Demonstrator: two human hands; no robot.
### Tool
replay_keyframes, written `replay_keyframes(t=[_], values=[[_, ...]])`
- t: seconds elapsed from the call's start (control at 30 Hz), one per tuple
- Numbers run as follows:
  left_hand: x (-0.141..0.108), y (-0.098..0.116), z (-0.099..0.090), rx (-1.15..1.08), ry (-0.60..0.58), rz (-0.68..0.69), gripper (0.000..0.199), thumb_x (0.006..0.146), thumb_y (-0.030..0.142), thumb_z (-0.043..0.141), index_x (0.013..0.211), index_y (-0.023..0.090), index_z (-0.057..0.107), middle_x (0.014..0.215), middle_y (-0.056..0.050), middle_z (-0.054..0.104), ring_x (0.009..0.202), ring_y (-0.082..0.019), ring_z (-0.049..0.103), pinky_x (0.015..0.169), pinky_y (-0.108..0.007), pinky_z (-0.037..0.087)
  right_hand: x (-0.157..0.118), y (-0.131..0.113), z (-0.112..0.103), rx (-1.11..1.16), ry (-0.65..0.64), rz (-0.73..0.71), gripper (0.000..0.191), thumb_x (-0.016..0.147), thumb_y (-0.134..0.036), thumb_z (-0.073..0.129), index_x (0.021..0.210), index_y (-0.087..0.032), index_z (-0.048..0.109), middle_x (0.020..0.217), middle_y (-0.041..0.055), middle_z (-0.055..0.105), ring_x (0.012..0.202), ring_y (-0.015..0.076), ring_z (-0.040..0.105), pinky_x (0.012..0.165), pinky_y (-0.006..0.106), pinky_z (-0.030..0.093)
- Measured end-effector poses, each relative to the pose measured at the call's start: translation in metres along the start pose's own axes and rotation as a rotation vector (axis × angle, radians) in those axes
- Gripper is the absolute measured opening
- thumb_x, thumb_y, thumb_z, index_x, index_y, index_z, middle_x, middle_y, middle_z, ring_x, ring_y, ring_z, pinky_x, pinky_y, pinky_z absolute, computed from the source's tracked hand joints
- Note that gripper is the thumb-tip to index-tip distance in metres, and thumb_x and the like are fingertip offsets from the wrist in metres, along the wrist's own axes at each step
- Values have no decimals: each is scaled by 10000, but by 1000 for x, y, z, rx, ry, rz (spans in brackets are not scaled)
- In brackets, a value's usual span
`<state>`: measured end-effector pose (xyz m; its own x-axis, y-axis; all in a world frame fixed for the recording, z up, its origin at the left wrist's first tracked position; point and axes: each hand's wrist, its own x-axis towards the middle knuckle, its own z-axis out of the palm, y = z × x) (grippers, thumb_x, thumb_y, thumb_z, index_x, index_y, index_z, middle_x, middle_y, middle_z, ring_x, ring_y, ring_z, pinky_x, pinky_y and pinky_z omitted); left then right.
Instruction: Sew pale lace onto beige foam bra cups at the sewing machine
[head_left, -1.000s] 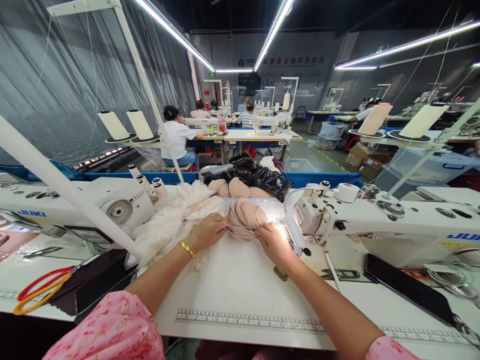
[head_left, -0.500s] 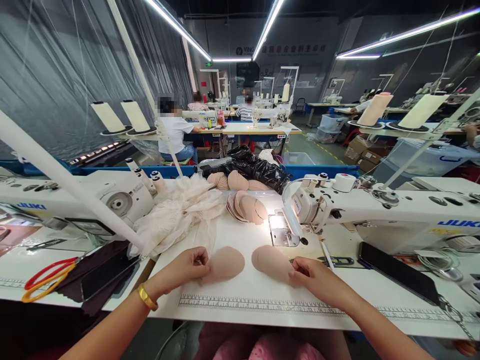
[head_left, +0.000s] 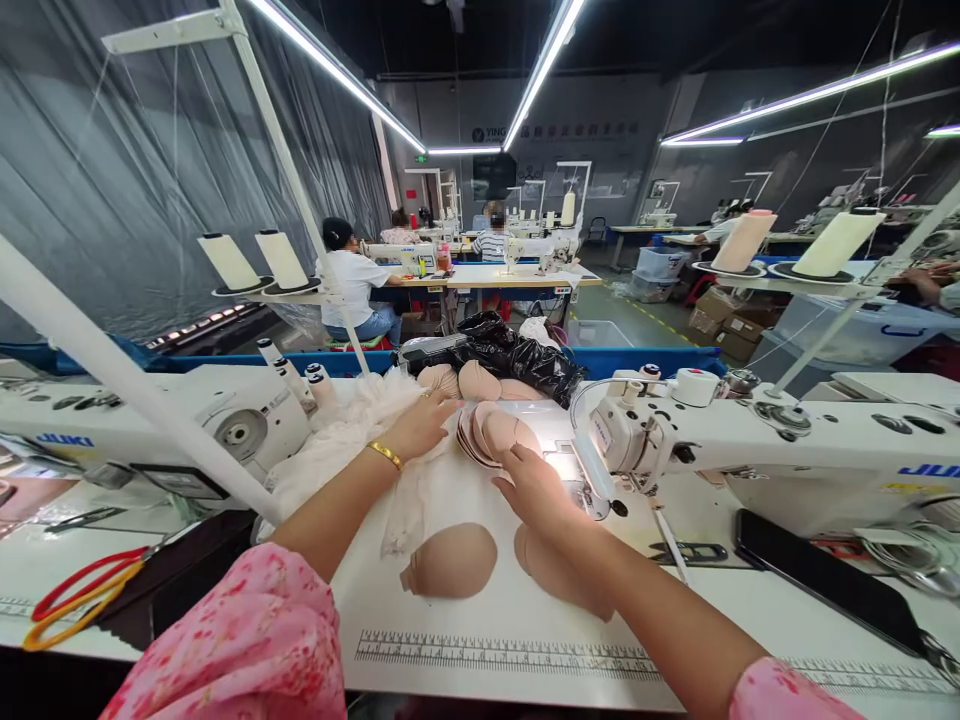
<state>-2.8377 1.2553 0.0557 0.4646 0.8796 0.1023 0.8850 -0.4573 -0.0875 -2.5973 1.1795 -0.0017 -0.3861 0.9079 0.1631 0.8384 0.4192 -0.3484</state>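
Observation:
Two beige bra cups lie apart on the white table: the left cup [head_left: 454, 560], and the right cup [head_left: 551, 570], partly covered by my right forearm. Farther back, my right hand [head_left: 531, 485] reaches to the near edge of a pile of beige bra cups [head_left: 491, 430], fingers stretched out and thumb apart. My left hand [head_left: 420, 428] is over the crumpled white mesh fabric [head_left: 337, 440], fingers extended beside the pile and just short of a rear stack of cups [head_left: 439, 379]. I see nothing held in either hand.
A sewing machine [head_left: 810, 430] stands at right, another [head_left: 150, 410] at left. A phone [head_left: 829, 580] and thread snips [head_left: 690, 552] lie right; scissors [head_left: 82, 595] lie left. A ruler strip [head_left: 510, 655] runs along the front edge. Black plastic bags [head_left: 517, 360] sit behind.
Both hands have let go of the two cups, now lying on the table, and moved forward to the pile and mesh fabric. The view has shifted slightly.

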Motion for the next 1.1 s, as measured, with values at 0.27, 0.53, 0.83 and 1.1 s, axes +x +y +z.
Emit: replay_keyframes(t=[0.27, 0.53, 0.83, 1.1], values=[[36, -17, 31, 15, 16, 213, 304, 887, 31, 630, 1088, 193, 790, 1333, -139, 696, 1219, -286, 669, 1077, -444, 525, 32, 13, 27, -65, 29, -45, 120, 975, -93, 623, 977, -173, 712, 1051, 120, 685, 985, 258, 635, 743, 312, 452], [9, 0, 10, 48, 29, 322, 247, 956, 51, 563, 871, 168, 764, 1294, -144, 713, 1206, -308, 633, 1042, -470, 463, -7, 23, 12, 139, 107, -31, 157, 1018, -168, 569, 940, -202, 701, 970, 52, 619, 834, 183, 576, 671, 274, 402], [-121, 39, -33, -606, -131, 162, 292, 1057, 344, 507, 878, 210, 696, 880, -29, 698, 870, -202, 617, 792, -316, 451, -131, 52, -34, 803, -60, 160, 293, 962, -455, 602, 783, -223, 585, 763, -17, 524, 724, 172, 504, 664, 287, 403], [-163, 68, 27, -1241, -424, -476, 690, 722, 852, 609, 866, 177, 616, 751, -26, 592, 623, -151, 506, 577, -282, 435, -171, 83, -23, 509, -136, 335, 333, 940, -489, 499, 735, -234, 562, 793, 32, 651, 785, 230, 601, 712, 327, 420]])
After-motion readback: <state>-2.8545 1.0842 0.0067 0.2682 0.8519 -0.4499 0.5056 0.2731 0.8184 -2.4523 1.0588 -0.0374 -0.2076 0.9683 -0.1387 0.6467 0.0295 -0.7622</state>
